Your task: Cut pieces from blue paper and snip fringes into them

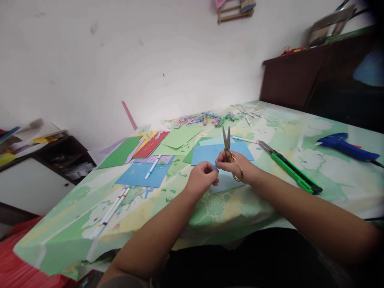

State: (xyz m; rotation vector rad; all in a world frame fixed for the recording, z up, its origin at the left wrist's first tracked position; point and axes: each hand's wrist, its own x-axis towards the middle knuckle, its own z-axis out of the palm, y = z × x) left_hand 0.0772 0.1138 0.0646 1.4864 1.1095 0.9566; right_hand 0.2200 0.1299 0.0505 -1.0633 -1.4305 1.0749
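Note:
Above the table's front part, my left hand point(201, 177) pinches a small blue paper piece point(214, 167). The fingers of my right hand point(240, 165) meet it at the same piece, and most of the piece is hidden between them. Gold-handled scissors point(227, 140) are also held in my right hand, with the blades pointing up and slightly apart. One of their loops hangs at the palm. Under and behind my hands lie a blue sheet point(201, 154) and a paler sheet point(225, 183).
A green utility knife point(292, 173) and a blue glue gun point(349, 148) lie at the right. To the left are a blue sheet point(129, 176), a red sheet point(150, 146), a green sheet point(120, 154) and white markers point(112, 210). Colourful scraps point(192, 120) lie near the wall.

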